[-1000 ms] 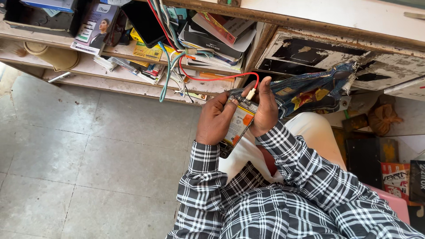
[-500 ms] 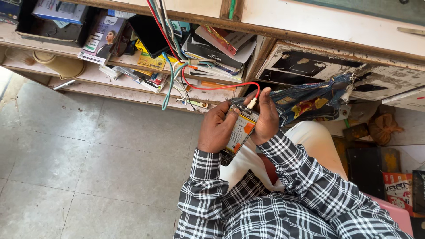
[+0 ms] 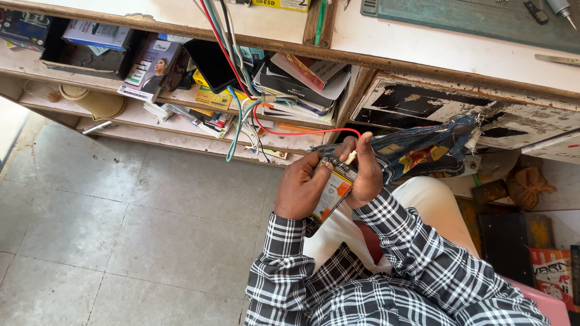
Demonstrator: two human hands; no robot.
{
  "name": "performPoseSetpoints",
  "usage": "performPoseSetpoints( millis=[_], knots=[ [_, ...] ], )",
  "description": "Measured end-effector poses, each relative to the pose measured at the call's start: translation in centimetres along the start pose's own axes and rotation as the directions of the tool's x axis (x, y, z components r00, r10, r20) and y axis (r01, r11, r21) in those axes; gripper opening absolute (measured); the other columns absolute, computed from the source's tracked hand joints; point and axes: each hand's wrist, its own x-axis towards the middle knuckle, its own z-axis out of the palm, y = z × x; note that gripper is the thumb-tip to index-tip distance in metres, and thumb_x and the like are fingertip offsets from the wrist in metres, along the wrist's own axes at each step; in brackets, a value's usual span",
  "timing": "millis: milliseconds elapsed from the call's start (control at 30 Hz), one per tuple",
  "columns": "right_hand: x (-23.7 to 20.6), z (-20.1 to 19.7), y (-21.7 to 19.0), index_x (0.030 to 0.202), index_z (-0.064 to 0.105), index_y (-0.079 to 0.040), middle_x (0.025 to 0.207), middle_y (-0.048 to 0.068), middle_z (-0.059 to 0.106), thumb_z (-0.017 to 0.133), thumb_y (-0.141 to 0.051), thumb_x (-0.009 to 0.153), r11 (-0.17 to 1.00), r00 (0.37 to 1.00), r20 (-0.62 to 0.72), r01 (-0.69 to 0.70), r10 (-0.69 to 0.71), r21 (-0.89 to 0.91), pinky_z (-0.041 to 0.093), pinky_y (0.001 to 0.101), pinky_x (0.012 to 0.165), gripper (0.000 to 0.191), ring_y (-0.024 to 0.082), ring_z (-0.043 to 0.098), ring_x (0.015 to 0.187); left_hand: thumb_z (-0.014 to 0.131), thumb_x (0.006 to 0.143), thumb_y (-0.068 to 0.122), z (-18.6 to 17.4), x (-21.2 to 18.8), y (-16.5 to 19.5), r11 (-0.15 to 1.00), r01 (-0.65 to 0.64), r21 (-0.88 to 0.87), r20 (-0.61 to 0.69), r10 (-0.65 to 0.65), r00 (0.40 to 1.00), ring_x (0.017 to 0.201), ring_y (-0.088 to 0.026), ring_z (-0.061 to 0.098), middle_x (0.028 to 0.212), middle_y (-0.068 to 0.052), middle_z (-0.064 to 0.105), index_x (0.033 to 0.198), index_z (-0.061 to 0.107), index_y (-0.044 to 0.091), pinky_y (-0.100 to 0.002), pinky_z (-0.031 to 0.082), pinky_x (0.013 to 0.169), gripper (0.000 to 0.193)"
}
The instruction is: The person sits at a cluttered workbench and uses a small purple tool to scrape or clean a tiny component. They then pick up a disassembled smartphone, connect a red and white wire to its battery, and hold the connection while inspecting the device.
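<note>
Both hands meet in front of the person's lap, below the edge of the worktop [image 3: 386,45]. The left hand [image 3: 299,190] wraps its fingers around an opened phone [image 3: 329,194], its yellow-and-orange battery label facing up, tilted with the top end toward the shelf [image 3: 181,136]. The right hand [image 3: 362,175] grips the phone's upper end from the other side and pinches a small pale connector [image 3: 351,157] against it. A red wire [image 3: 302,131] runs from that connector up into the cable bundle [image 3: 241,90] hanging over the cluttered shelf.
</note>
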Motion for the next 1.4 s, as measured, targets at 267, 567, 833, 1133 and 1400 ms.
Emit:
performPoseSetpoints(
  millis=[267,567,833,1133,1400],
  knots=[
    [-0.1,0.1,-0.1,0.080,0.045,-0.012,0.077,0.000,0.043,0.047,-0.069,0.101,0.999,1.000,-0.016,0.003,-0.004,-0.034,0.042,0.0279,0.069,0.061,0.011,0.044,0.071,0.062,0.096,0.019,-0.2,-0.2,0.5,1.000,0.024,-0.007,0.013,-0.024,1.000,0.063,-0.007,0.052,0.070,-0.005,0.064,0.097,0.068,-0.001,-0.029,0.046,0.058,0.021],
    [0.0,0.0,-0.2,0.081,0.044,-0.012,0.077,-0.001,0.042,0.047,-0.069,0.102,0.999,1.000,-0.007,0.000,0.000,-0.042,0.040,0.0278,0.068,0.061,0.010,0.042,0.070,0.061,0.097,0.019,-0.1,-0.1,0.1,0.998,0.030,-0.047,0.015,-0.029,0.999,0.064,-0.006,0.051,0.071,-0.004,0.064,0.098,0.068,-0.001,-0.028,0.046,0.058,0.021],
    [0.0,0.2,-0.1,0.085,0.054,-0.009,0.082,0.003,0.056,0.050,-0.065,0.098,0.998,0.998,-0.063,-0.008,0.004,-0.055,0.051,0.0287,0.075,0.058,0.013,0.057,0.077,0.060,0.098,0.019,-0.1,0.2,-0.4,0.987,0.048,-0.154,0.029,-0.044,0.999,0.067,-0.003,0.056,0.077,-0.001,0.069,0.104,0.070,-0.001,-0.025,0.048,0.059,0.023],
    [0.1,-0.4,0.3,0.084,0.054,-0.009,0.081,0.002,0.053,0.050,-0.065,0.100,0.999,0.999,-0.052,0.004,-0.006,-0.033,0.049,0.0292,0.076,0.058,0.012,0.054,0.077,0.060,0.098,0.018,0.2,0.3,-0.9,0.990,0.059,-0.131,0.032,-0.055,0.998,0.066,-0.003,0.054,0.075,-0.002,0.068,0.101,0.069,-0.002,-0.026,0.047,0.058,0.022],
    [0.3,-0.6,0.4,0.079,0.046,-0.012,0.079,0.000,0.044,0.050,-0.067,0.100,1.000,0.998,-0.055,-0.022,0.021,-0.003,0.043,0.0289,0.072,0.059,0.011,0.045,0.073,0.061,0.095,0.019,0.2,0.1,-0.5,0.999,0.053,-0.014,0.006,-0.053,0.999,0.062,-0.006,0.050,0.070,-0.005,0.064,0.096,0.069,-0.001,-0.029,0.045,0.057,0.022]
  ],
)
